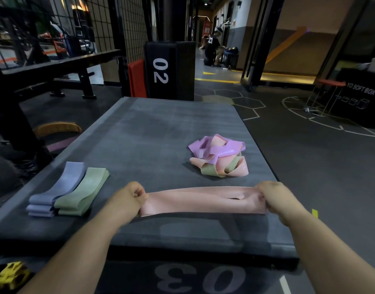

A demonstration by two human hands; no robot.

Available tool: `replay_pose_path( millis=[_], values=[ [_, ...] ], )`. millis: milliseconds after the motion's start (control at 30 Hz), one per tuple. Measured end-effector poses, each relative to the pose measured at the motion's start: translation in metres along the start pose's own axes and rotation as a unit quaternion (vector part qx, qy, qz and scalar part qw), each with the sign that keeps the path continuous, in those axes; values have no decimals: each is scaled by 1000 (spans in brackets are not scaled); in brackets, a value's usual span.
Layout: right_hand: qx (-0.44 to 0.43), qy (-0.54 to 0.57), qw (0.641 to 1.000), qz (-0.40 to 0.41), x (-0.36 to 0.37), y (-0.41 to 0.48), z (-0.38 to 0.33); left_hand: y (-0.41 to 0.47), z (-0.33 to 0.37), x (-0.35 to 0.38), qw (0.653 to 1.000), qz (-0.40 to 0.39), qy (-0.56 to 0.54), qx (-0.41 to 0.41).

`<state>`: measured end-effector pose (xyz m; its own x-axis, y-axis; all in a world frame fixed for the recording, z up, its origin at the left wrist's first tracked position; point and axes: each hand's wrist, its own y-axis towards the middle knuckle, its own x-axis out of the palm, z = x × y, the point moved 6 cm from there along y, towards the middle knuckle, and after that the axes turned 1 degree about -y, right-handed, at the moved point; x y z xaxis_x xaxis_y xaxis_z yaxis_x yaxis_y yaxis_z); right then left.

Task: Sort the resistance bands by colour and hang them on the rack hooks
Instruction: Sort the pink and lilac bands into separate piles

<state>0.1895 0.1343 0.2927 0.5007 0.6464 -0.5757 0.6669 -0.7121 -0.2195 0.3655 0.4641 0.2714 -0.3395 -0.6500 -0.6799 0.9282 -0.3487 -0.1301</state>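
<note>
I hold a pink resistance band (203,201) stretched flat between my two hands, just above the near edge of the dark grey padded worktop (161,128). My left hand (130,195) is clenched on the band's left end, with the fabric bunched in my fist. My right hand (273,195) is gripping the right end the same way, fingers curled over it. The band runs roughly level from one fist to the other, and a fold shows near its right end.

To my left on the worktop sit two neat stacks of folded bands, side by side and touching. The lilac-blue stack (59,187) is on the outside and the pale green stack (84,189) is nearer to my left hand. Both lie at a slant, pointing away and to the right.

Further back on the right side of the worktop is a tangled pile (219,155) of unsorted bands, with purple loops on top and pink and green ones beneath and in front. It is well apart from the stacks, and near the band I hold but not touching it.

The front face of the worktop below my arms carries a large "03" (200,280). Beyond the far edge stands a black padded box marked "02" (161,71), with a red pad (136,78) leaning beside it. A blurred yellow object (12,274) lies on the floor at my lower left. A person (213,47) crouches far down the corridor.
</note>
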Motion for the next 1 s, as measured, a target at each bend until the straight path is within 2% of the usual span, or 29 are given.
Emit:
replay_pose_path(
  millis=[67,133,300,400,500,600,767,933,1000],
  values=[
    [49,44,997,-28,2,-1,11,3,-6,2,1000,-11,13,-7],
    [66,34,996,-58,7,1,19,5,-13,4,999,-22,41,-14],
    [73,70,987,-127,19,-3,20,6,-14,9,996,-27,86,-8],
    [52,30,987,-148,23,-5,17,6,-13,8,995,-13,99,-14],
    [8,-31,994,-105,21,-3,15,4,-10,7,995,-6,98,-14],
    [-17,-46,997,-51,19,-2,14,4,-12,7,997,-5,77,-18],
    [-21,-53,998,-5,18,-5,9,4,-19,6,999,-3,34,-36],
    [-26,-126,991,29,19,-8,7,3,-21,3,999,0,-17,-50],
    [-12,-110,993,37,14,-8,7,3,-22,0,998,-2,-31,-54]
  ],
)
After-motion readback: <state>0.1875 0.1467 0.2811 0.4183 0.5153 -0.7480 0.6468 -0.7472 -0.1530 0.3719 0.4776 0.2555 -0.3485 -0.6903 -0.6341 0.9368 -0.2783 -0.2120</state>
